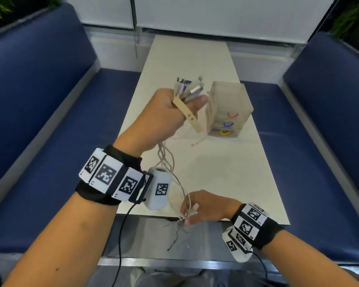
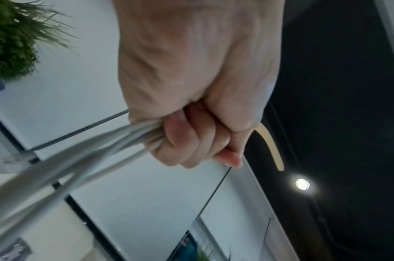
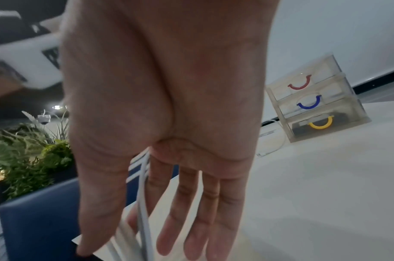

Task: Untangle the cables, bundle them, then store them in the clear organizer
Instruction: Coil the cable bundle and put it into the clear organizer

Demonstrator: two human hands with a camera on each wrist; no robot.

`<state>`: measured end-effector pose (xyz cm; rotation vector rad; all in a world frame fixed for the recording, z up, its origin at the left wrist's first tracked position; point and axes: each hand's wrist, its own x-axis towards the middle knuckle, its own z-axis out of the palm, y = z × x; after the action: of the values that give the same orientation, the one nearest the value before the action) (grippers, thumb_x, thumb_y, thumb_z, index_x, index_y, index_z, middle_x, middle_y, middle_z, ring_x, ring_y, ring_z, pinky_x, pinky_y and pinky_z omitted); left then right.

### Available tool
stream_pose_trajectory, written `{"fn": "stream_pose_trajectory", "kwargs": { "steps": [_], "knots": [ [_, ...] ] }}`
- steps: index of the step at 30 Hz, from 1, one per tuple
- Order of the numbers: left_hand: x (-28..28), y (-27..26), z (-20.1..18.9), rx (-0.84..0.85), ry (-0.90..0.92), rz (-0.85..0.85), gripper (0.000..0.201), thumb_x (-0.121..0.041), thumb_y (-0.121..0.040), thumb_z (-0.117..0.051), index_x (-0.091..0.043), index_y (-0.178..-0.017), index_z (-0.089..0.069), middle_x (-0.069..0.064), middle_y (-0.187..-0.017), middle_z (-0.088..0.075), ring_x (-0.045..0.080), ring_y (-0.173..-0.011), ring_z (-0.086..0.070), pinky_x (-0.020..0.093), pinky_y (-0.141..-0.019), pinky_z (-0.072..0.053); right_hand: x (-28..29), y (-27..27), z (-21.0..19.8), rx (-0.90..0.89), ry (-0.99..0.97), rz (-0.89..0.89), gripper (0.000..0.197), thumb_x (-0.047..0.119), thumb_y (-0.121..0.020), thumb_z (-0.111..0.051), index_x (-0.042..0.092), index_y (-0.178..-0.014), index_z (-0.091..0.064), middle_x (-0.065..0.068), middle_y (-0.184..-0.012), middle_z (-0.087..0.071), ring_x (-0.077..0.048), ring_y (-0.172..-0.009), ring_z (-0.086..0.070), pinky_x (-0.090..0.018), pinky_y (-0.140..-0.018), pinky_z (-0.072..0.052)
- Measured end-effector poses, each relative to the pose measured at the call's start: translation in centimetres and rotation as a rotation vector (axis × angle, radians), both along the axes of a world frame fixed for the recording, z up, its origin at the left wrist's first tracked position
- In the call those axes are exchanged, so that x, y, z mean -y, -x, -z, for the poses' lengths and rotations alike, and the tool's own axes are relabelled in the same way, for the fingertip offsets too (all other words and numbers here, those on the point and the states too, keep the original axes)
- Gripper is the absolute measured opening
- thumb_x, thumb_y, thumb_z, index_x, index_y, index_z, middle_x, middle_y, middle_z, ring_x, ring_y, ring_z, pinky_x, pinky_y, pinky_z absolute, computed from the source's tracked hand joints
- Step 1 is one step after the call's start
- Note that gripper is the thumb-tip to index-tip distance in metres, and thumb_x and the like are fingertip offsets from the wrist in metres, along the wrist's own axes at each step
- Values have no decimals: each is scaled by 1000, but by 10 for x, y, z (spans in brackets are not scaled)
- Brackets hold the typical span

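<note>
A bunch of pale cables point(image 1: 167, 160) hangs lengthwise from the raised left hand point(image 1: 164, 114) down to the right hand point(image 1: 207, 206), plugs pointing up. The left fist grips them tightly; the right pinches them between thumb and nearly straight fingers point(image 3: 204, 208). The organizer point(image 1: 228, 109) stands on the table point(image 1: 226, 172).

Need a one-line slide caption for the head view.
Left hand grips the connector ends of the cables while the right hand pinches their trailing ends, clear organizer waiting on the table.

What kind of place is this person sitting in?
Probably a booth in an office lounge or café: blue padded benches flank a narrow white table, with planters of greenery behind the seats.
</note>
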<state>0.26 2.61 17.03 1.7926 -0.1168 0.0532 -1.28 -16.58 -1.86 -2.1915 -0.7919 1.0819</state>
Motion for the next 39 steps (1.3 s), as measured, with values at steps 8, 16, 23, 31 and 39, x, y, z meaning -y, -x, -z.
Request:
{"fn": "stream_pose_trajectory", "kwargs": {
  "steps": [8, 16, 23, 31, 39],
  "knots": [
    [9, 3, -19, 9, 294, 31, 48, -27, -98, -63, -17, -55, -45, 0, -49, -24, 18, -44, -11, 23, -41, -12, -4, -57, -22, 200, 188, -116, 43, -3, -80, -67, 15, -118, -70, -3, -118, -69, -19, -98, -66, -22, -80, -52],
    [22, 1, 15, -151, 415, -139, 46, -23, -98, -65, -22, -59, -41, 15, -71, -11, 21, -53, -9, 28, -47, -10, -22, -151, 15, 542, 240, 262, 36, 8, -95, -54, 15, -130, -59, -12, -140, -44, -29, -128, -47, -36, -110, -37],
    [14, 0, 32, -190, 450, -194, 43, -27, -97, -66, -22, -67, -36, 0, -57, -22, 11, -42, -17, 26, -44, -13, -26, -177, 34, 595, 492, 113, 54, 4, -92, -51, 12, -144, -45, -9, -153, -37, -33, -134, -43, -43, -107, -43],
    [-1, 1, 43, -151, 531, -288, 45, -38, -102, -56, -25, -62, -42, -9, -47, -28, 9, -42, -19, 21, -39, -20, -29, -147, 40, 775, 504, 115, 28, 2, -94, -54, 9, -120, -63, -13, -123, -56, -32, -111, -59, -37, -92, -50],
    [-8, -5, 58, -170, 516, -361, 42, -23, -99, -64, -23, -65, -39, -8, -51, -29, 9, -43, -21, 22, -40, -23, -33, -78, 0, 272, 108, 270, 13, 14, -92, -66, 10, -103, -72, -5, -99, -67, -20, -86, -66, -30, -80, -58]
  ]
}}
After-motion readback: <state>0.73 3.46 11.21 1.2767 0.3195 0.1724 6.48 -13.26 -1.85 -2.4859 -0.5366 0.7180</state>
